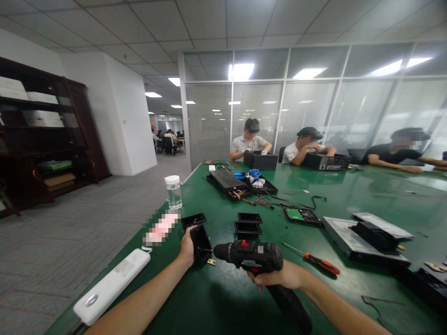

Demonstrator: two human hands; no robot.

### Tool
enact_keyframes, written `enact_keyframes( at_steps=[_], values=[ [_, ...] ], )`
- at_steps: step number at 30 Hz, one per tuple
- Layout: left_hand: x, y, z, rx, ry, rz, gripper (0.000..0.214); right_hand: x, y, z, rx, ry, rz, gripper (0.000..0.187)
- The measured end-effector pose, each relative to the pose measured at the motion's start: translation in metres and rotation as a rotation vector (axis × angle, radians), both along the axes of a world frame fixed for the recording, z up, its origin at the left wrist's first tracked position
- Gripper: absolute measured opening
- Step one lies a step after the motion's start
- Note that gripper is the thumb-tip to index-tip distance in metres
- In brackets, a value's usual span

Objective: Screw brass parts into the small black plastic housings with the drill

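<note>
My left hand [187, 247] is closed around a small black plastic box [201, 242], tilted so that its hollow side faces right. In my right hand [275, 277] is a black cordless drill [249, 256] with red marks, held by its grip. The drill's chuck points left at the box, close to its lower right edge; I cannot tell whether the bit touches it. A small pale metal piece [211, 262] lies on the green table just below the box. Behind it rests a similar black box [193, 220], and two more black boxes [247, 229] lie beyond the drill.
An orange-handled screwdriver [321, 263] lies right of the drill. A white power strip [113, 284] and a clear jar [173, 193] line the left table edge [66, 321]. Opened electronics with cables [228, 182], a green circuit board [295, 214] and metal casings [344, 237] lie farther back. Several people sit opposite.
</note>
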State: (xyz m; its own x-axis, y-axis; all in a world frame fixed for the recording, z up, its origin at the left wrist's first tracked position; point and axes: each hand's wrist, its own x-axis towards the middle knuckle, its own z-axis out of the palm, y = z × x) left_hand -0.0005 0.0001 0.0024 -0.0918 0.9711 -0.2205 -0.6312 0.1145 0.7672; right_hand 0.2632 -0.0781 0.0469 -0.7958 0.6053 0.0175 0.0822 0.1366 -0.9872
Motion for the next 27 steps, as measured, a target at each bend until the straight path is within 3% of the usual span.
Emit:
enact_keyframes(
  at_steps=[8, 27],
  values=[
    [0.000, 0.000, 0.000, -0.005, -0.003, 0.002, 0.021, -0.002, -0.007, 0.012, 0.012, -0.024, -0.017, 0.016],
    [0.000, 0.001, -0.002, 0.012, 0.013, -0.003, 0.023, -0.001, -0.007, 0.010, -0.006, -0.028, -0.004, 0.016]
  ],
)
